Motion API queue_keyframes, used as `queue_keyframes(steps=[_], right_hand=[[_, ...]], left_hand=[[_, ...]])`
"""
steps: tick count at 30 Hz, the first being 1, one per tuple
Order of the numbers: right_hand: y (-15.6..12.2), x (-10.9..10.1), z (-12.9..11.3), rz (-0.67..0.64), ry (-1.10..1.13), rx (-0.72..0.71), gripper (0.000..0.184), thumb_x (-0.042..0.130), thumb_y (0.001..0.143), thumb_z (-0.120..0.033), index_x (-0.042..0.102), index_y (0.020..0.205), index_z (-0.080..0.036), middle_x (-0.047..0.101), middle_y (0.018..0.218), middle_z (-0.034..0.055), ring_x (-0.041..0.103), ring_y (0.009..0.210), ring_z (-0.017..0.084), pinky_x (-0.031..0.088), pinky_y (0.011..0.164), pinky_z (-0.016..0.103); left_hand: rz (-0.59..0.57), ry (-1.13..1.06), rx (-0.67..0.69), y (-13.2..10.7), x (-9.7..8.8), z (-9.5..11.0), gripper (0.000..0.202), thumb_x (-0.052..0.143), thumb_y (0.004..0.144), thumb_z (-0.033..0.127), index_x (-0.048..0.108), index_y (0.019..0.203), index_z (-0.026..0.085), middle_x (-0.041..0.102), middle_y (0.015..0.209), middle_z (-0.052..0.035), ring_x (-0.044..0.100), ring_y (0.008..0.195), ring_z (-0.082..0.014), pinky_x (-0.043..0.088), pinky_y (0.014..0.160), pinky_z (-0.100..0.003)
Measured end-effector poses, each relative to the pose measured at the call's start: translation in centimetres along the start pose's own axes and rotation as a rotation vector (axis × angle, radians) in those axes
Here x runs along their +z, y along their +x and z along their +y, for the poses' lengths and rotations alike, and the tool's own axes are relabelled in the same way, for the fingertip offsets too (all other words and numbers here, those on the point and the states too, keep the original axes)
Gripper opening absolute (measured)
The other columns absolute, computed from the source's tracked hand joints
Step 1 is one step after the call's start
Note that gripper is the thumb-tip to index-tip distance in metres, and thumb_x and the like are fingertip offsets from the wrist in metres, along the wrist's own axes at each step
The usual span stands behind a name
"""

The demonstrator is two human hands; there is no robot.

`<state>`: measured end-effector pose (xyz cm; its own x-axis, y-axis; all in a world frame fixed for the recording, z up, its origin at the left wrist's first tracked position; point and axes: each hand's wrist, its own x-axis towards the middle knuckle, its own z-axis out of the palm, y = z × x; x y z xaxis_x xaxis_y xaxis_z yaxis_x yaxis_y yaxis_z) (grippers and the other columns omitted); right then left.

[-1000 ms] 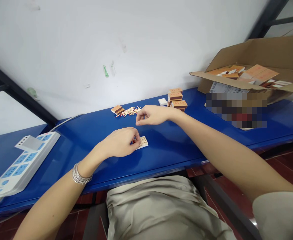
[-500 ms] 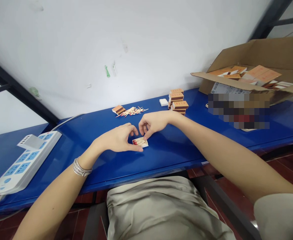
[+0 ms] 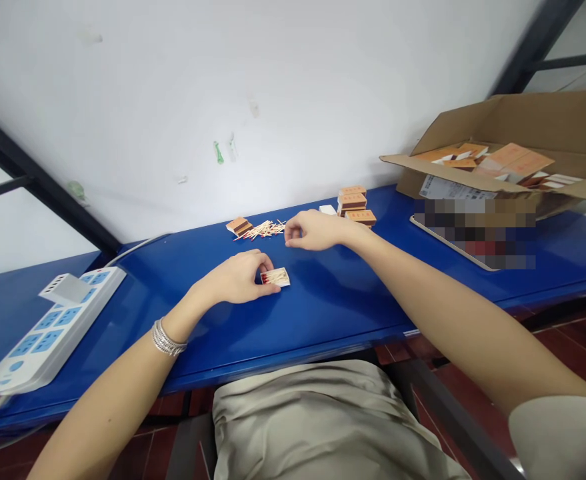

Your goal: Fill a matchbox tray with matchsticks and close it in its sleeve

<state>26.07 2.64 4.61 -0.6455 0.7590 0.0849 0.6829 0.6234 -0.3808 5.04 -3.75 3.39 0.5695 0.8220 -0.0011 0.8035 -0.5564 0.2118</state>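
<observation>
Left grip around matchbox tray, right grip curled, near loose matches

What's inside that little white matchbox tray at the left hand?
Inside the matchbox tray are pale matches, red at the end nearest the left hand. That hand covers some of the tray's edge, and whatever lies beneath the top matches can't be seen.

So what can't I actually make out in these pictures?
In the head view:
Whether the right hand holds anything: its curled shape hides the grip.
How many matches the small tray holds: too small and overlapping.
The right end of the cardboard box: cut off by the picture's edge.
What lies under the pixelated patch.
</observation>
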Motion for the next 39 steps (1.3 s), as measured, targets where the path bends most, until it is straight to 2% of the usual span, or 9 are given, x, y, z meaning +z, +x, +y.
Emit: queue_keyframes(steps=[12,16,19,20,23,25,30,33,39], right_hand=[[0.4,0.7,0.3,-0.064,0.037,-0.005,0.018,0.064,0.075,-0.03,0.069,0.087,-0.018,0.07,0.084,0.0034,0.06,0.069,0.014,0.04,0.061,0.025],[0.8,2.2,0.0,-0.032,0.107,-0.154,0.028,0.071,0.07,-0.031,0.066,0.094,-0.017,0.069,0.092,0.0039,0.06,0.077,0.015,0.041,0.067,0.025],[1.2,3.4,-0.4,0.056,0.127,-0.257,0.03,0.074,0.069,-0.031,0.065,0.094,-0.018,0.067,0.099,0.0049,0.059,0.087,0.017,0.041,0.072,0.025],[1.3,3.7,-0.5,0.075,0.124,-0.272,0.03,0.074,0.069,-0.03,0.065,0.095,-0.017,0.066,0.1,0.0052,0.058,0.089,0.017,0.041,0.074,0.026],[1.6,4.1,-0.5,0.056,0.107,-0.284,0.028,0.075,0.068,-0.029,0.067,0.092,-0.017,0.066,0.097,0.0051,0.058,0.088,0.017,0.041,0.074,0.026],[1.7,4.0,-0.5,0.013,0.111,-0.277,0.023,0.075,0.068,-0.03,0.068,0.086,-0.017,0.067,0.09,0.0042,0.058,0.084,0.017,0.041,0.073,0.027],[1.7,3.8,-0.7,0.063,0.154,-0.264,0.023,0.074,0.07,-0.03,0.067,0.086,-0.016,0.067,0.091,0.0051,0.058,0.083,0.016,0.042,0.072,0.026],[1.7,4.0,-0.9,0.053,0.156,-0.266,0.026,0.076,0.068,-0.029,0.068,0.089,-0.016,0.068,0.091,0.0049,0.058,0.082,0.016,0.042,0.072,0.025],[1.8,4.1,-0.7,0.007,0.122,-0.246,0.014,0.072,0.071,-0.026,0.071,0.08,-0.016,0.068,0.084,0.0036,0.059,0.079,0.015,0.041,0.069,0.025]], left_hand=[[0.115,0.068,-0.242,0.8,0.4,-1.4,0.036,0.063,0.073,0.052,0.064,0.087,0.019,0.067,0.082,-0.0056,0.061,0.075,-0.0224,0.043,0.065,-0.032],[0.104,-0.035,-0.175,1.1,0.4,-2.6,0.047,0.062,0.071,0.059,0.065,0.092,0.018,0.068,0.083,-0.005,0.06,0.07,-0.0192,0.043,0.063,-0.03],[0.096,-0.166,-0.176,1.5,0.2,-4.4,0.051,0.054,0.078,0.06,0.063,0.103,0.017,0.068,0.089,-0.0061,0.058,0.069,-0.0177,0.045,0.064,-0.031],[0.137,-0.183,-0.189,1.6,0.1,-5.3,0.051,0.051,0.081,0.059,0.062,0.107,0.016,0.067,0.094,-0.0076,0.059,0.072,-0.0184,0.046,0.067,-0.032],[0.463,0.0,-0.212,2.4,0.4,-8.1,0.049,0.049,0.085,0.052,0.058,0.116,0.015,0.06,0.114,-0.014,0.053,0.105,-0.0267,0.041,0.094,-0.042],[0.541,0.116,-0.216,3.1,0.9,-9.7,0.053,0.047,0.087,0.049,0.052,0.127,0.015,0.054,0.125,-0.0165,0.044,0.12,-0.03,0.032,0.104,-0.046],[0.468,0.132,-0.308,4.7,1.9,-11.4,0.051,0.033,0.093,0.046,0.045,0.138,0.023,0.041,0.143,-0.0148,0.033,0.132,-0.0333,0.03,0.102,-0.052],[0.461,0.138,-0.323,5.1,2.0,-11.1,0.046,0.031,0.094,0.043,0.049,0.133,0.027,0.048,0.139,-0.0123,0.038,0.128,-0.0329,0.031,0.098,-0.053],[0.504,0.154,-0.328,4.9,1.8,-10.6,0.037,0.038,0.091,0.037,0.056,0.121,0.024,0.06,0.122,-0.0123,0.048,0.115,-0.0319,0.032,0.093,-0.05]])
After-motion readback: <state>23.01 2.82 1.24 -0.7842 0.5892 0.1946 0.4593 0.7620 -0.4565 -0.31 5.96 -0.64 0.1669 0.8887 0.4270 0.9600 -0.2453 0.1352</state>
